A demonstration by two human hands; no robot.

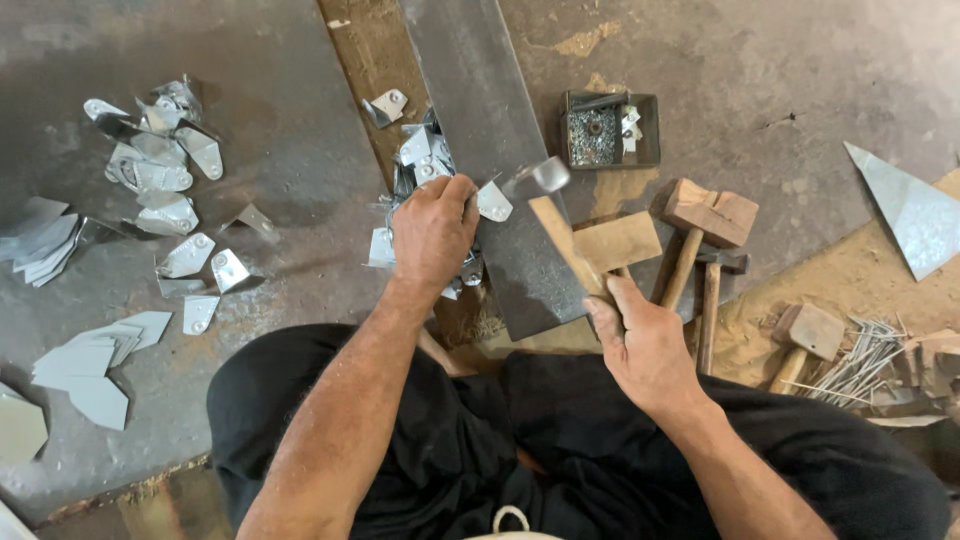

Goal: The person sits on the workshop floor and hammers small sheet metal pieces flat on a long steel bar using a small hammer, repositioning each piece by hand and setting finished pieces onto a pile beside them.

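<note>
The right hand (pixel 650 350) grips a hammer (pixel 560 235) by its wooden handle, head blurred above the steel bar (pixel 500 160). The left hand (pixel 432 232) pinches a small metal tab (pixel 493 202) there; a misaimed blow could hit its fingers.

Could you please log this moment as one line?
left hand: holds metal piece on steel bar | right hand: grips hammer, head blurred

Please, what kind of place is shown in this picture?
Probably a small metalworking workshop, with work done on the ground. The right hand holds a wooden-handled hammer over a long dark steel bar, beside piles of small cut silver sheet-metal pieces and wooden mallets.
</note>
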